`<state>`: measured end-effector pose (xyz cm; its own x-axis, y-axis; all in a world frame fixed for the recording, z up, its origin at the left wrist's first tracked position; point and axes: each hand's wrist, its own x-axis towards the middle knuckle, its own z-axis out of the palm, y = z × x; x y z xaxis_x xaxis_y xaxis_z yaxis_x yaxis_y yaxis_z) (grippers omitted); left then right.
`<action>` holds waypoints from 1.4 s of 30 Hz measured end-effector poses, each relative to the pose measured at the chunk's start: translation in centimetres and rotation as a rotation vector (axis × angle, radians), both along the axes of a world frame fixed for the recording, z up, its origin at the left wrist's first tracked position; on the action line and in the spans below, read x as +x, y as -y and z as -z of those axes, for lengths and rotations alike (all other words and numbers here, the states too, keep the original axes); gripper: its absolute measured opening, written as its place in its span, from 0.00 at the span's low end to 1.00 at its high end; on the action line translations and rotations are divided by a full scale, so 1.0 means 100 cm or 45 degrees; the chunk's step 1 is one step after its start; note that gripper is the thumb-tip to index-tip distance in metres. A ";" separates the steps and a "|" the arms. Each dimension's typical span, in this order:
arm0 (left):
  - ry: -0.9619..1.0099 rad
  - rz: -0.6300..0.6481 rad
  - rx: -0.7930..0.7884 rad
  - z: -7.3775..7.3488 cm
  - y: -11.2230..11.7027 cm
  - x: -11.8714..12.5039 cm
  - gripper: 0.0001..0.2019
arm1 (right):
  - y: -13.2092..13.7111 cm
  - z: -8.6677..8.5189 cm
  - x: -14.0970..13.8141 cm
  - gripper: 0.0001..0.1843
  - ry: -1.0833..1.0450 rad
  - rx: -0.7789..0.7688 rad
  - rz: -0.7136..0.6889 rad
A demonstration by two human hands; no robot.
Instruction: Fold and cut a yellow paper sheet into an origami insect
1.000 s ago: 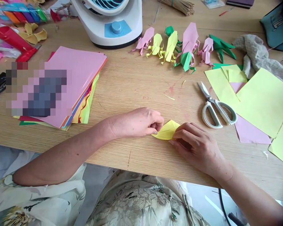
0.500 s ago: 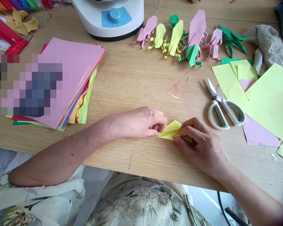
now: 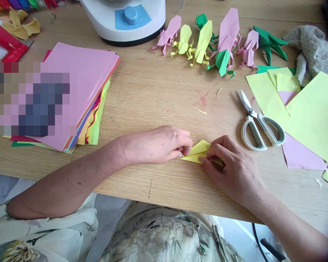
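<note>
A small folded yellow paper (image 3: 199, 148) lies near the table's front edge between my hands, with creases along its middle and a peak pointing away from me. My left hand (image 3: 172, 145) is closed, its curled fingertips pinching the paper's left end. Thumb and forefinger of my right hand (image 3: 232, 163) grip the paper's right part, and that hand hides its right end. To the right lie scissors (image 3: 255, 122) with white and grey handles, their blades slightly apart and pointing away.
Folded paper figures (image 3: 203, 42) in pink, yellow and green stand at the back beside a white appliance (image 3: 125, 22). Yellow sheets (image 3: 314, 112) and a grey cloth (image 3: 311, 47) lie right. A stack of coloured paper (image 3: 84, 83) is at left, partly pixelated.
The lower flap of the yellow paper appears pressed flatter under my fingers. Both hands keep nearly the same place, and the view has shifted slightly.
</note>
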<state>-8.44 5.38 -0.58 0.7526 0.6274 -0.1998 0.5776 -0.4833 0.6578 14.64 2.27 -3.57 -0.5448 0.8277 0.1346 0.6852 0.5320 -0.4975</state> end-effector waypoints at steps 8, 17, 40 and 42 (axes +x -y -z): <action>-0.029 0.015 -0.064 -0.004 -0.002 -0.001 0.06 | 0.001 0.001 0.001 0.07 0.018 0.004 -0.006; -0.008 -0.023 -0.094 -0.002 -0.002 0.000 0.04 | 0.000 0.003 0.000 0.07 0.000 0.020 -0.029; -0.036 -0.020 0.057 0.004 0.003 0.002 0.03 | -0.001 0.000 0.000 0.06 0.001 0.010 -0.047; -0.057 -0.034 0.069 0.003 0.003 0.004 0.03 | -0.001 0.000 0.001 0.06 0.004 -0.001 -0.050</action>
<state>-8.02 5.04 -0.90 0.7264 0.6581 -0.1981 0.6191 -0.5014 0.6044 14.71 2.39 -3.60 -0.5774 0.8057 0.1321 0.6654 0.5582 -0.4956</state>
